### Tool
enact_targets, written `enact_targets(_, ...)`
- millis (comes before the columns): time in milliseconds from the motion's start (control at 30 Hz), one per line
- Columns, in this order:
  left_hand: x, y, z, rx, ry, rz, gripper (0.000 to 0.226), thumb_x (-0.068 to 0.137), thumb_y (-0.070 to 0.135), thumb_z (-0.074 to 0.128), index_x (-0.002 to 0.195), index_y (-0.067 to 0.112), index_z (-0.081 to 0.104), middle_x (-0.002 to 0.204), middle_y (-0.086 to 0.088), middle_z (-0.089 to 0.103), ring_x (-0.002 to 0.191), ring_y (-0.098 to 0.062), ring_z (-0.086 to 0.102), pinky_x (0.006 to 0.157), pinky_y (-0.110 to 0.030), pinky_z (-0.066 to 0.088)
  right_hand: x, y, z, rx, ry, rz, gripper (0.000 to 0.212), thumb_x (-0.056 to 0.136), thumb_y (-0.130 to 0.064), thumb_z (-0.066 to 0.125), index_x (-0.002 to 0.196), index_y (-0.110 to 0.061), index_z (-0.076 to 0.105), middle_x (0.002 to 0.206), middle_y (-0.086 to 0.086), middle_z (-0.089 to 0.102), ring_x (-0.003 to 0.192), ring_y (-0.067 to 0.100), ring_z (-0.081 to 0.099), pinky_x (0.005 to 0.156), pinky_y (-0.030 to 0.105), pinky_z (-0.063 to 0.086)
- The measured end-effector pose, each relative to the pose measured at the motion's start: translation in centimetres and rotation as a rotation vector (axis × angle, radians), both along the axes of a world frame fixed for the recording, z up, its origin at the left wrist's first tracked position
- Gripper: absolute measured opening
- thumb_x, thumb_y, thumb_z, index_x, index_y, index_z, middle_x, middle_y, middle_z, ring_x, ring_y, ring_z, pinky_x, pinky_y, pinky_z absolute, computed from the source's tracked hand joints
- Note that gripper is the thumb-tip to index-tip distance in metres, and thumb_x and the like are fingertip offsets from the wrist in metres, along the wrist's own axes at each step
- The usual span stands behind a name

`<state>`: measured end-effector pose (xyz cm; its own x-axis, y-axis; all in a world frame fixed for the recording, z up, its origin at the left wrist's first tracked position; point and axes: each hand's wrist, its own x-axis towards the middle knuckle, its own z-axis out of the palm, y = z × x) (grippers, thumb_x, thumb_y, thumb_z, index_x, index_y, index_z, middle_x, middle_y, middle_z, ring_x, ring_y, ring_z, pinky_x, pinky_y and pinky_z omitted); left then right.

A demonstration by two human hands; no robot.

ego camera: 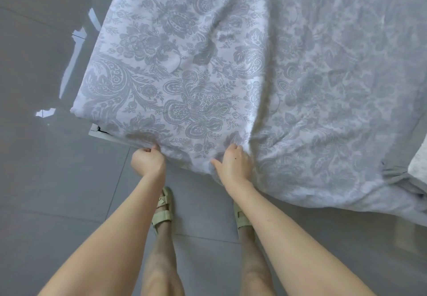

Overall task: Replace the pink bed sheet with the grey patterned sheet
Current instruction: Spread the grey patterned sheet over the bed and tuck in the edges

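The grey patterned sheet (208,69) covers the mattress from its near edge up to the top of the view, with creases running up from my hands. My left hand (149,160) grips the sheet's edge at the near side of the bed, close to the left corner. My right hand (234,164) grips a bunch of the same edge a little further right, where the cloth hangs off the mattress. No pink sheet shows anywhere.
A white bed frame corner (97,131) pokes out under the sheet at the left. Grey floor tiles (46,180) surround the bed. My feet in pale sandals (163,207) stand right at the bed's edge. A bunched grey fold (397,173) lies at the right.
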<state>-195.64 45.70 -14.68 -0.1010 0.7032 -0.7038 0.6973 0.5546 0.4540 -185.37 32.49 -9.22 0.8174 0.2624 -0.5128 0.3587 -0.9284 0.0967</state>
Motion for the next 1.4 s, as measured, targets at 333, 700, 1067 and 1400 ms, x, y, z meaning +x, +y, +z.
enact_targets(333, -0.7, 0.0, 0.3, 0.044, -0.013, -0.096, 0.028, 0.095, 0.015, 0.045, 0.086, -0.005, 0.063, 0.086, -0.026, 0.064, 0.084, -0.040, 0.060, 0.077, -0.042, 0.049, 1.6, 0.0, 0.3, -0.001, 0.070, 0.340, 0.029, 0.082, 0.011, 0.042, 0.105, 0.000, 0.055, 0.105, 0.016, 0.062, 0.098, 0.033, 0.061, 0.069, 0.036, 0.042)
enact_targets(700, 1.2, 0.5, 2.8, 0.029, 0.192, -0.119, 0.035, 0.098, 0.017, 0.036, 0.113, -0.008, 0.054, 0.113, -0.024, 0.059, 0.107, -0.039, 0.055, 0.085, -0.041, 0.043, 0.2, 1.4, -0.5, 0.265, 0.227, 0.146, 0.018, 0.089, -0.001, 0.046, 0.094, -0.010, 0.059, 0.093, 0.010, 0.063, 0.086, 0.028, 0.057, 0.061, 0.027, 0.032)
enact_targets(1067, 14.1, -10.7, 7.1, 0.767, -0.443, -1.688, 0.018, 0.071, 0.003, 0.074, 0.088, 0.009, 0.071, 0.087, -0.010, 0.066, 0.077, -0.035, 0.058, 0.067, -0.038, 0.050, 3.1, -15.8, -1.2, 0.723, -0.111, -1.448, 0.016, 0.090, -0.008, 0.047, 0.079, -0.016, 0.056, 0.085, 0.004, 0.061, 0.082, 0.027, 0.059, 0.078, 0.036, 0.050)
enact_targets(1400, 25.0, -25.2, 4.6, 0.663, -0.355, -2.377, 0.037, 0.095, 0.028, 0.052, 0.132, 0.022, 0.055, 0.151, -0.004, 0.034, 0.143, -0.028, 0.023, 0.114, -0.040, 0.022, 11.2, -36.9, -2.9, 0.992, -0.278, -2.149, 0.033, 0.099, -0.002, 0.034, 0.128, 0.008, 0.046, 0.106, 0.017, 0.054, 0.081, 0.028, 0.058, 0.081, 0.036, 0.051)
